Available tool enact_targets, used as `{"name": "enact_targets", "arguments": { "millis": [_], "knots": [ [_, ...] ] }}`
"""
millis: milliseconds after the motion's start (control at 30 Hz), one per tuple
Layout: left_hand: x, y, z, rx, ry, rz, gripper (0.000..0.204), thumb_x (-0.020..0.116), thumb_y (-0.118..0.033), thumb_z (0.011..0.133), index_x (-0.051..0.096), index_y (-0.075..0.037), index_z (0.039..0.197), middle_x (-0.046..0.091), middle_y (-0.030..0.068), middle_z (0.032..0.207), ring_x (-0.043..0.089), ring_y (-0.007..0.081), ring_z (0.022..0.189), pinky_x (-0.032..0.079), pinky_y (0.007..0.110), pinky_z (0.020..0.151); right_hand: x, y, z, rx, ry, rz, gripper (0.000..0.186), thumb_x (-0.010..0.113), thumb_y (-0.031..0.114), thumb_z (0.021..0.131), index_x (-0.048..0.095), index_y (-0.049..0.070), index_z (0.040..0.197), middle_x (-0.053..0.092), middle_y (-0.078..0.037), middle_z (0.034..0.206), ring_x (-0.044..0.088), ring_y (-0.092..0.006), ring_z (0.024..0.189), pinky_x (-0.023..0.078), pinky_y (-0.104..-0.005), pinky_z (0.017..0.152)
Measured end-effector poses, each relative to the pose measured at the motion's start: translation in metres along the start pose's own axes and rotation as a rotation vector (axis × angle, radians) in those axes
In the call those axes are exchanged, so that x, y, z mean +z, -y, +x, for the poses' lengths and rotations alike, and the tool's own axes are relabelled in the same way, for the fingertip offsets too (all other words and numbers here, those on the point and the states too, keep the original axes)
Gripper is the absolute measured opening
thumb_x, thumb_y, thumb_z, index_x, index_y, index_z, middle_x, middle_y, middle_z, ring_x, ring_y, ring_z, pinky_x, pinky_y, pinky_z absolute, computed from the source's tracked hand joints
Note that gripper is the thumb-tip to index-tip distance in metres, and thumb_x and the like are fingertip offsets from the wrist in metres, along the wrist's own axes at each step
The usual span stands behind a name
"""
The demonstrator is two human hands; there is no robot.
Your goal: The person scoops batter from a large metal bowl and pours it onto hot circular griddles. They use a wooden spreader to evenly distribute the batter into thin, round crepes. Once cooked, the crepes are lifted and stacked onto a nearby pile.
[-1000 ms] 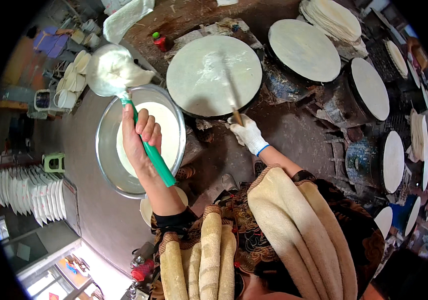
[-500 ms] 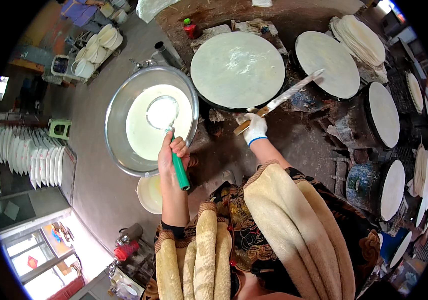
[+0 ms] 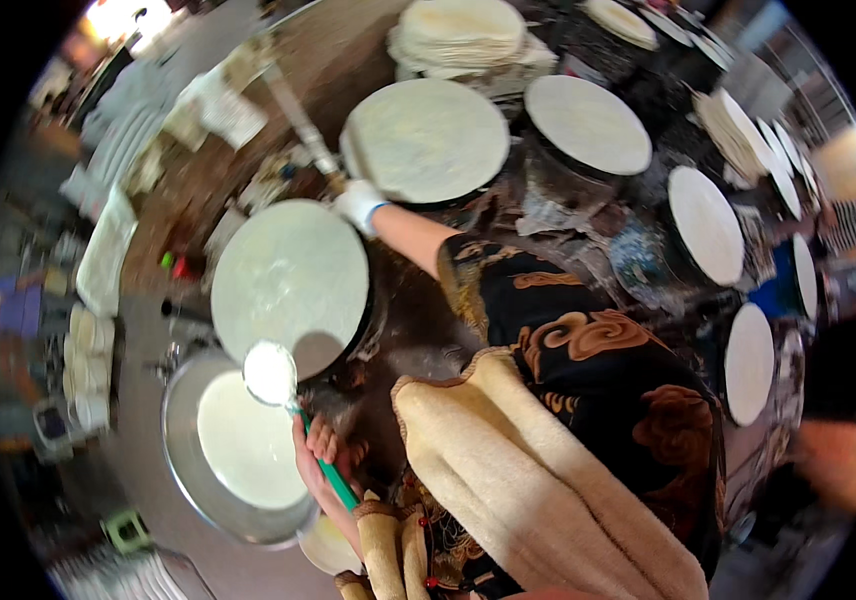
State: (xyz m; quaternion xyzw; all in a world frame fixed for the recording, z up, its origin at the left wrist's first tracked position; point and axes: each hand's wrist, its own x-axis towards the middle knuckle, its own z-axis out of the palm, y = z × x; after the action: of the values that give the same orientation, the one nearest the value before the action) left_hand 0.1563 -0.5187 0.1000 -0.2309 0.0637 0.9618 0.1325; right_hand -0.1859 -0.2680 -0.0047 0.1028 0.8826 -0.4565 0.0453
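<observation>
My left hand (image 3: 322,452) is closed around the green handle of a ladle (image 3: 338,484). The ladle's bowl is full of white batter and hangs over the near edge of a round griddle (image 3: 290,262), its shadow falling on the pale surface. Below it stands a wide steel basin (image 3: 184,478) holding white batter (image 3: 246,440). In a white glove, my right hand (image 3: 359,206) grips a long flat spatula (image 3: 300,122) by its handle. That hand is between the near griddle and a second round griddle (image 3: 426,140), with the blade pointing up and left.
More round griddles (image 3: 588,124) curve away to the right. A stack of thin round sheets (image 3: 460,32) lies beyond the second griddle. Beside the basin are a pale bowl (image 3: 328,548) and a red bottle with a green cap (image 3: 184,266). White buckets (image 3: 88,350) stand at left.
My view has swung rightward. The ladle has gone from over the basin to the near griddle's edge. My right hand with the spatula has reached farther out, between the griddles.
</observation>
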Motion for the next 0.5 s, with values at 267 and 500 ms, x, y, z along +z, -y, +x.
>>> {"name": "enact_targets", "arguments": {
  "millis": [267,500],
  "knots": [
    [0.008,0.016,0.045,-0.197,-0.089,0.383,0.028,0.042,-0.023,0.101,0.047,-0.002,0.120,0.035,-0.0022,0.057,0.035,0.0064,0.042,0.036,0.020,0.033,-0.037,0.005,-0.201,-0.255,0.175,0.127,0.055,0.055,0.050,0.086,0.059,0.001,0.111,0.066,-0.019,0.098,0.065,-0.0316,0.081,0.051,-0.0399,0.076],
    [0.001,0.039,0.070,-0.472,-0.006,0.797,0.040,0.050,-0.041,0.097,0.056,-0.002,0.107,0.036,-0.0045,0.052,0.034,0.0039,0.036,0.031,0.019,0.028,-0.075,0.024,-0.356,-0.018,0.015,0.077,0.038,0.061,0.033,0.078,0.061,0.009,0.108,0.066,-0.020,0.092,0.063,-0.0376,0.090,0.049,-0.0450,0.080]
  ]
}}
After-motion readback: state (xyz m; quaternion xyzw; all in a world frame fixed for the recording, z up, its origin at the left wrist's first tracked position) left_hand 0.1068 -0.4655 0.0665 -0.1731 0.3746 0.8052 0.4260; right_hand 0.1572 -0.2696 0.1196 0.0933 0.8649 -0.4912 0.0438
